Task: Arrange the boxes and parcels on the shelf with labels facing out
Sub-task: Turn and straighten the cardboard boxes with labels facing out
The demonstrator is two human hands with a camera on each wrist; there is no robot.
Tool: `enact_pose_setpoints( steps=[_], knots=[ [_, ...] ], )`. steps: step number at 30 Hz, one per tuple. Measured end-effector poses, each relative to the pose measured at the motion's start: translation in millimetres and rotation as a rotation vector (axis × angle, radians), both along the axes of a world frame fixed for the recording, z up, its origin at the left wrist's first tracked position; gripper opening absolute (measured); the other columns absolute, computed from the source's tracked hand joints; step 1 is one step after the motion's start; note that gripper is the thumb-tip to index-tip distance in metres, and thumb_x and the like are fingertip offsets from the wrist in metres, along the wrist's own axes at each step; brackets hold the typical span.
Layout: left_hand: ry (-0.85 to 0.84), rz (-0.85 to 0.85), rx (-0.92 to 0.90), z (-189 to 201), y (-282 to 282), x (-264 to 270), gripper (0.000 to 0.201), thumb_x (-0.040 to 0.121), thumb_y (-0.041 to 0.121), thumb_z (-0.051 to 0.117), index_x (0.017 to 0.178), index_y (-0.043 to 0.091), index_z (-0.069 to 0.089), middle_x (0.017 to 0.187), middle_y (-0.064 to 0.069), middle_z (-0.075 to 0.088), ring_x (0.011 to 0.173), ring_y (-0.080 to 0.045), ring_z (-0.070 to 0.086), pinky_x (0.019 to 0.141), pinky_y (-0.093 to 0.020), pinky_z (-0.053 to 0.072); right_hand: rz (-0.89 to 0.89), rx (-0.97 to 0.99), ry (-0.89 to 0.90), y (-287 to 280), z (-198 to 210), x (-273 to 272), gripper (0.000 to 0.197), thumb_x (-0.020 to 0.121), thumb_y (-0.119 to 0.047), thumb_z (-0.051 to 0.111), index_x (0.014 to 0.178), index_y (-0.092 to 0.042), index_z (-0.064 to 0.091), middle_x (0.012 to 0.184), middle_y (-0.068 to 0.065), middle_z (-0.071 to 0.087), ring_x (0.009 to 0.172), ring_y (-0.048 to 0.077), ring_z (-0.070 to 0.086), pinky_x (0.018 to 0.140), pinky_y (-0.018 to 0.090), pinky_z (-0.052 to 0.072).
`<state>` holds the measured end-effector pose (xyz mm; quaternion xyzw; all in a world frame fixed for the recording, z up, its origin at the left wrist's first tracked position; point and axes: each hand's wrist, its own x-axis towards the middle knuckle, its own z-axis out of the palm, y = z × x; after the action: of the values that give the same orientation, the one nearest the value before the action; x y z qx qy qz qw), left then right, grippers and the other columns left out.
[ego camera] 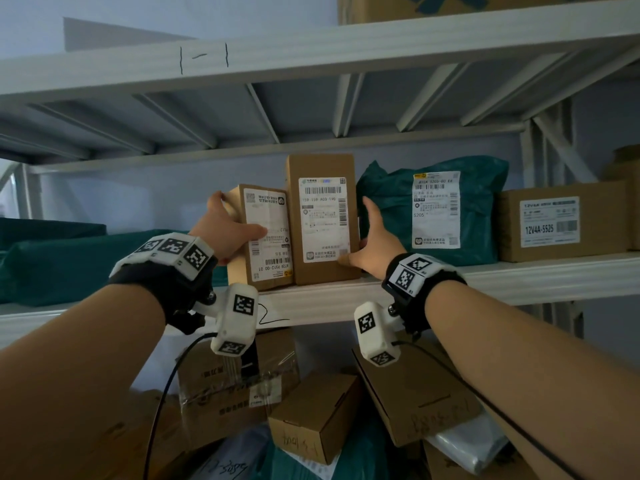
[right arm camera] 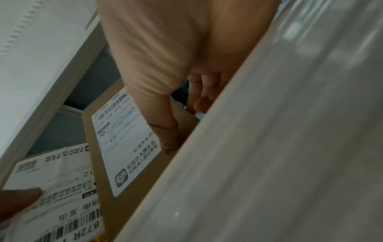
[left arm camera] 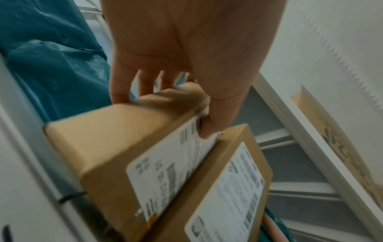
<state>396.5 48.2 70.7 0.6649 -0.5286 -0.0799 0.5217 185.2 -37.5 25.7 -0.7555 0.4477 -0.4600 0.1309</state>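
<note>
Two brown boxes stand side by side on the middle shelf (ego camera: 519, 275), white labels facing me. My left hand (ego camera: 230, 226) grips the smaller box (ego camera: 268, 216): thumb on its label, fingers round its left side. This box leans slightly and its label reads upside down. My right hand (ego camera: 372, 237) holds the taller box (ego camera: 322, 216), thumb on its lower front corner and fingers along its right side. In the left wrist view the left hand (left arm camera: 186, 65) clasps the smaller box (left arm camera: 116, 139) beside the taller box (left arm camera: 228, 188). In the right wrist view the right hand (right arm camera: 161, 81) grips the taller box (right arm camera: 124, 139).
A teal parcel (ego camera: 433, 209) with its label out stands just right of the taller box, then a brown box (ego camera: 561, 220) with a label. Teal bags (ego camera: 69, 261) lie on the shelf's left part. Below, several boxes (ego camera: 311, 417) lie in a heap. The upper shelf (ego camera: 311, 53) hangs close overhead.
</note>
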Motion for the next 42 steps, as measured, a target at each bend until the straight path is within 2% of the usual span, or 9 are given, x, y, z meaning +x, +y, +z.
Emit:
enact_pose_setpoints(
  steps=[5,10,13,16,21,25,31,37,42],
  knots=[
    [-0.169,0.110,-0.060,7.8,0.4,-4.9,0.095,0.081,0.022,0.068,0.148,0.028,0.001,0.128,-0.020,0.057,0.101,-0.034,0.064,0.075,-0.038,0.051,-0.003,-0.027,-0.007,-1.1,4.9,6.9,0.130,0.067,-0.019,0.083,0.146,-0.041,-0.019,0.134,0.012,0.047,0.114,0.028,0.055,0.099,0.038,0.045],
    [-0.165,0.118,-0.057,11.6,-2.4,-12.1,0.096,0.081,0.021,0.067,0.148,0.029,-0.001,0.127,-0.017,0.056,0.085,-0.026,0.058,0.058,-0.029,0.044,-0.153,-0.150,-0.048,5.1,18.9,13.3,0.118,0.066,-0.038,0.081,0.148,-0.043,-0.004,0.138,0.009,0.027,0.128,0.028,0.035,0.107,0.045,0.035],
    [-0.131,0.119,-0.045,11.7,-4.8,-16.6,0.097,0.081,0.021,0.068,0.148,0.029,-0.001,0.130,-0.016,0.054,0.088,-0.026,0.058,0.050,-0.026,0.039,-0.203,-0.262,-0.018,9.1,32.0,17.6,0.109,0.068,-0.047,0.076,0.148,-0.043,0.002,0.154,0.004,0.013,0.141,0.030,0.018,0.113,0.050,0.023],
    [-0.154,0.135,-0.032,11.3,-7.1,-19.6,0.097,0.080,0.022,0.068,0.149,0.028,0.000,0.131,-0.017,0.053,0.098,-0.030,0.060,0.060,-0.029,0.042,-0.189,-0.311,0.126,12.6,49.3,22.5,0.105,0.071,-0.045,0.075,0.148,-0.043,0.004,0.160,-0.004,0.000,0.147,0.028,0.000,0.114,0.055,0.012],
    [-0.177,0.125,-0.027,12.1,-9.2,-18.5,0.096,0.081,0.023,0.068,0.149,0.026,0.000,0.132,-0.017,0.051,0.078,-0.021,0.051,0.046,-0.023,0.035,-0.218,-0.316,0.393,13.3,78.9,31.5,0.111,0.070,-0.042,0.076,0.147,-0.046,-0.004,0.158,0.005,-0.022,0.146,0.032,-0.017,0.114,0.061,-0.002],
    [-0.177,0.101,-0.012,10.9,-12.2,-16.4,0.096,0.081,0.024,0.068,0.148,0.029,0.000,0.130,-0.018,0.052,0.083,-0.024,0.057,0.059,-0.030,0.045,-0.236,-0.278,0.516,8.8,104.9,31.6,0.125,0.061,-0.055,0.079,0.148,-0.043,-0.010,0.161,0.010,-0.007,0.147,0.031,-0.015,0.111,0.064,-0.001],
    [-0.145,0.116,-0.040,11.0,-14.2,-16.3,0.096,0.081,0.026,0.068,0.149,0.028,0.000,0.134,-0.017,0.051,0.104,-0.032,0.062,0.071,-0.035,0.049,-0.218,-0.265,0.606,3.6,114.7,31.6,0.122,0.057,-0.045,0.084,0.150,-0.034,0.007,0.152,0.015,0.023,0.140,0.038,0.018,0.111,0.051,0.031],
    [-0.162,0.148,-0.086,16.2,-15.2,-21.6,0.092,0.083,0.031,0.066,0.149,0.026,0.002,0.134,-0.016,0.052,0.106,-0.033,0.062,0.071,-0.035,0.049,-0.194,-0.358,0.611,0.6,112.5,31.8,0.100,0.060,-0.035,0.085,0.141,-0.022,0.027,0.141,0.008,0.038,0.129,0.035,0.033,0.101,0.046,0.040],
    [-0.178,0.159,-0.102,17.5,-18.1,-23.2,0.088,0.084,0.031,0.065,0.148,0.023,0.005,0.132,-0.016,0.054,0.105,-0.033,0.062,0.070,-0.032,0.045,-0.168,-0.428,0.607,-6.3,109.8,31.8,0.098,0.060,-0.035,0.085,0.140,-0.021,0.030,0.142,0.006,0.039,0.130,0.032,0.033,0.103,0.042,0.037]
  ],
)
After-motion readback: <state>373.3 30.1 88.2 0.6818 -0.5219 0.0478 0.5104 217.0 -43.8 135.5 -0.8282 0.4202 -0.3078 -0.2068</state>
